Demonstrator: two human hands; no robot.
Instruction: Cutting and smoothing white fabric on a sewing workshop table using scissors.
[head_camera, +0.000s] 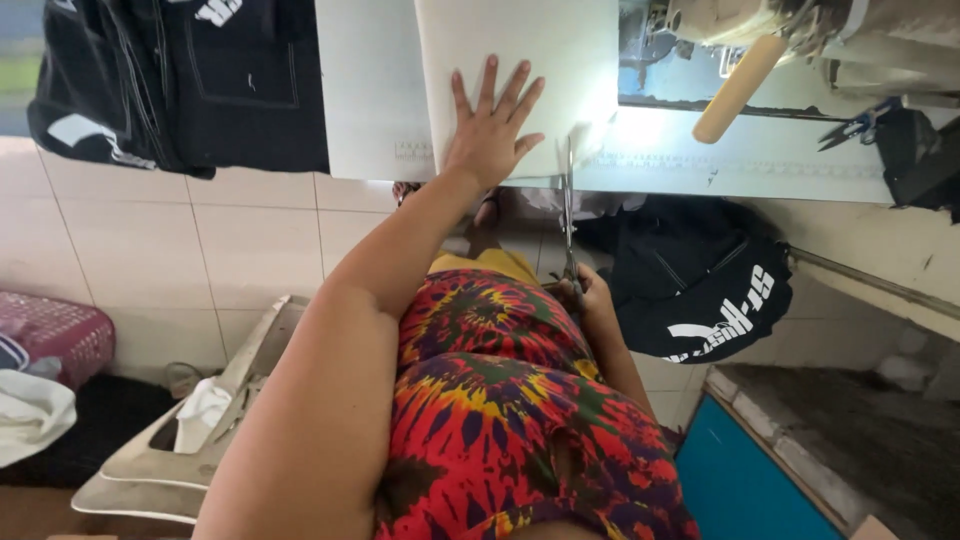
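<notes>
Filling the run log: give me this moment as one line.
left hand: flat on white sheet | right hand: holds scissors, blades at sheet edge | black garment: hangs off table

open white sheet (560, 60) ahead, sewing machine (800, 30) blocking right, dark garments (180, 80) left

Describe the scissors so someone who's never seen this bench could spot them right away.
Start at the white table edge running across the top. Where the white sheet under the flat left hand overhangs it, the scissors point straight up, held from below by the right hand. They are the only thin metal blades there, beside black garments.
</notes>
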